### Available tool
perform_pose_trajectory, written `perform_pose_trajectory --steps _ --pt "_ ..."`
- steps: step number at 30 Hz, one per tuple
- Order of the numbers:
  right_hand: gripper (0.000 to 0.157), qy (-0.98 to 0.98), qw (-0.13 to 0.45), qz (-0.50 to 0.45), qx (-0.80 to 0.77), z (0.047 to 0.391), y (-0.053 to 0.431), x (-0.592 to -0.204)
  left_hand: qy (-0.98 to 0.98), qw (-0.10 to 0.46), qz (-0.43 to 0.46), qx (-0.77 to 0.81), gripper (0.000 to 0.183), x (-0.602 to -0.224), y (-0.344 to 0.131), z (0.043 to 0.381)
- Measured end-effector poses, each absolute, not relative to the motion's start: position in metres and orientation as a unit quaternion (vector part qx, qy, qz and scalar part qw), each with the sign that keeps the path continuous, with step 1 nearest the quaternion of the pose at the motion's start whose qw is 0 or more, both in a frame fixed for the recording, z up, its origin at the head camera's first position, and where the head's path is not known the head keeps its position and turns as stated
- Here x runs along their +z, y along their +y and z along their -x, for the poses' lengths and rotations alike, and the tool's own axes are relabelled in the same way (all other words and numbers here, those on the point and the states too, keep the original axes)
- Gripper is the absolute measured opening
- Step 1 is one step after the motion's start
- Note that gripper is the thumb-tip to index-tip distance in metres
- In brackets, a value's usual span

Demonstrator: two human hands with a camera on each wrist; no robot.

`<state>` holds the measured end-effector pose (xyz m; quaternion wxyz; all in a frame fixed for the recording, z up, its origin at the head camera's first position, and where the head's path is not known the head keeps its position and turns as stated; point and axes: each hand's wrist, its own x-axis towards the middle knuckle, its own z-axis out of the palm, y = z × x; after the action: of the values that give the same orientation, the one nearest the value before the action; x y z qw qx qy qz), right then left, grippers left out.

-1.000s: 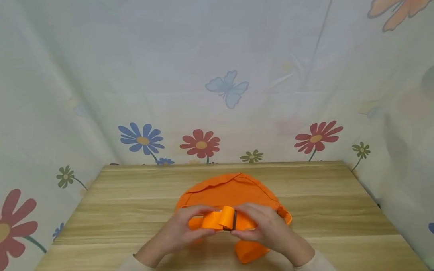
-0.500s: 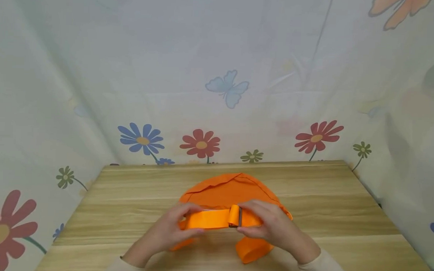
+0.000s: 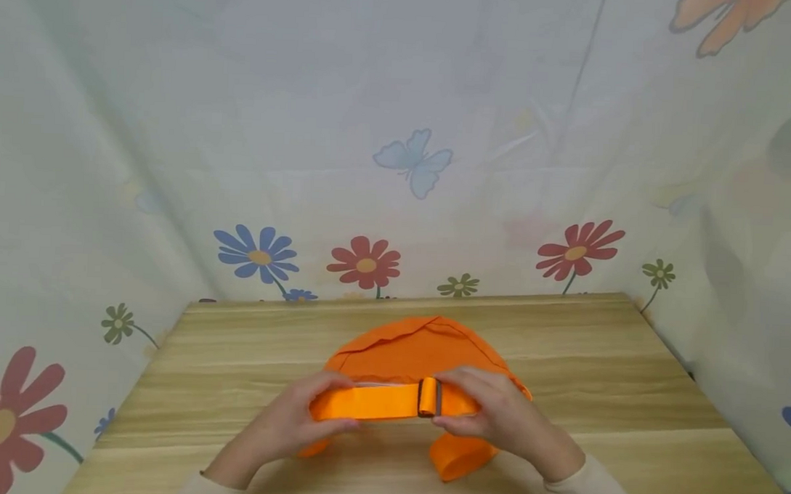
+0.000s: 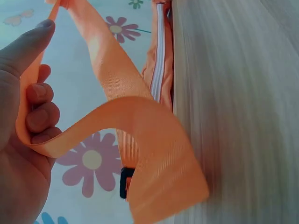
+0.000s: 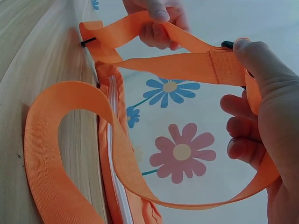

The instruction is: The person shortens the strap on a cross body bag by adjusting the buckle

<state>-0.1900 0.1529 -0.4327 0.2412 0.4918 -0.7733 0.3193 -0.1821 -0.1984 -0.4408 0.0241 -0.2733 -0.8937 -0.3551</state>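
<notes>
An orange waist bag [image 3: 414, 353] with a white zipper [image 4: 160, 51] rests on the table. Its bright orange webbing strap [image 3: 383, 403] stretches between my hands in front of it. My left hand [image 3: 301, 411] grips the strap, which runs across the palm between thumb and fingers. A dark slider buckle [image 3: 428, 398] sits on the strap beside my right hand [image 3: 497, 414], whose thumb and fingers pinch the webbing at that spot. In the right wrist view, the right thumb presses close by the buckle. Another dark fitting [image 5: 88, 42] shows farther along the strap.
A loose strap loop [image 3: 460, 456] hangs at the bag's front right. The wood-grain table [image 3: 614, 356] extends to either side. Behind and beside it rises a pale curtain [image 3: 295, 127] printed with flowers and a butterfly.
My left hand has slid leftward along the strap, and the right has shifted slightly right. The webbing between them has lengthened and straightened. The folded loop at the slider has shrunk.
</notes>
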Motion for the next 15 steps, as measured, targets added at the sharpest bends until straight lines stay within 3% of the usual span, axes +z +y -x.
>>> perform_pose_trajectory --steps 15 --pt "0.045 -0.781 0.214 -0.486 0.328 0.19 0.153 -0.429 -0.907 0.017 0.285 -0.31 0.041 -0.439 -0.226 0.185"
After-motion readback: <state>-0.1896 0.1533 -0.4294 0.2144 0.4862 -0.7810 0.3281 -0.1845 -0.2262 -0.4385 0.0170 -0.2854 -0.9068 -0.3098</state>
